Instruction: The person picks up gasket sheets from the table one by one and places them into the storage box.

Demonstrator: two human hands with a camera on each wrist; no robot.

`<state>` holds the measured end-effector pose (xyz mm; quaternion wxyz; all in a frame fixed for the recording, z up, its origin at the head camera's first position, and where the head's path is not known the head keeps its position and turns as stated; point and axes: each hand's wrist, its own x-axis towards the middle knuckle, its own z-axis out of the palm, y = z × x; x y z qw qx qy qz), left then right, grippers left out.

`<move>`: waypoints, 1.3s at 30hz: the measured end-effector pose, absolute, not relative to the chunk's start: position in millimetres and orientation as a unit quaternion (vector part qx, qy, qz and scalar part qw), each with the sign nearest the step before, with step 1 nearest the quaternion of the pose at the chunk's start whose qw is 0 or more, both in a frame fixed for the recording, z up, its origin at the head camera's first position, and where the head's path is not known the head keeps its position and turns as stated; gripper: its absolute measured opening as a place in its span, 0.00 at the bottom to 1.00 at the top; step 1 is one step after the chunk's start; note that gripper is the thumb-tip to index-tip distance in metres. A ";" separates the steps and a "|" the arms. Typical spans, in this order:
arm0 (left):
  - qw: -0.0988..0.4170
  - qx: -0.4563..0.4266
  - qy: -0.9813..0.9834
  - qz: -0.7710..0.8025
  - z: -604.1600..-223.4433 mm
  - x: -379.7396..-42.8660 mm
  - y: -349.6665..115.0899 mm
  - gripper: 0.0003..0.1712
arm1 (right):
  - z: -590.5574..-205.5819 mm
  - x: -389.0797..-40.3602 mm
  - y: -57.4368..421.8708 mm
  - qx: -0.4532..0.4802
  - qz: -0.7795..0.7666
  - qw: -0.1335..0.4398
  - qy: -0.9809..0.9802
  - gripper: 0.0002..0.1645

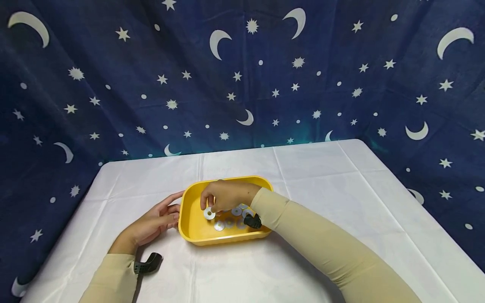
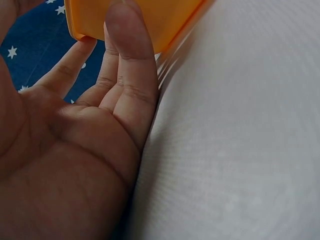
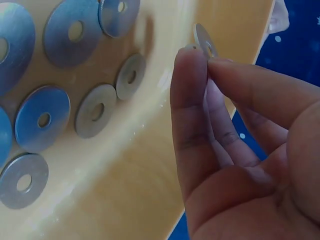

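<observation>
A yellow plastic tray (image 1: pixel 227 241) stands on the table with several flat metal washers lying in it. Over its left half, my right hand (image 1: pixel 230 194) pinches one washer (image 1: pixel 206 216) between thumb and index finger. The right wrist view shows that pinched washer (image 3: pixel 201 35) nearly edge-on at the fingertips, with loose washers (image 3: pixel 55 135) of differing sizes on the tray floor. My left hand (image 1: pixel 151 223) rests at the tray's left outer side, palm turned inward. Its fingertips touch the tray wall (image 2: pixel 170 20) in the left wrist view, and its fingers are loosely bent.
A white cloth (image 1: pixel 227 273) covers the table. Behind it hangs a dark blue curtain (image 1: pixel 265 109) with white moons and stars. A black strap (image 1: pixel 148 264) is worn on the left wrist, and a black device (image 1: pixel 252 221) on the right wrist hides part of the tray.
</observation>
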<state>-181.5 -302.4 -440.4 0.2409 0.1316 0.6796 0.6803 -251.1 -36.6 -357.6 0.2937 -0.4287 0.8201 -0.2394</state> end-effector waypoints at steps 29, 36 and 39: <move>0.246 0.122 0.686 0.674 -445.4 -184.4 -297.4 0.41 | -381.4 -244.1 -46.7 -0.410 -0.181 0.284 0.848 0.14; 0.248 0.128 0.681 0.677 -446.8 -186.6 -298.7 0.41 | -377.6 -246.1 -41.5 -0.406 -0.197 0.295 0.842 0.10; 0.251 0.131 0.667 0.689 -448.4 -185.9 -300.1 0.40 | -370.8 -248.1 -34.4 -0.413 -0.208 0.291 0.837 0.11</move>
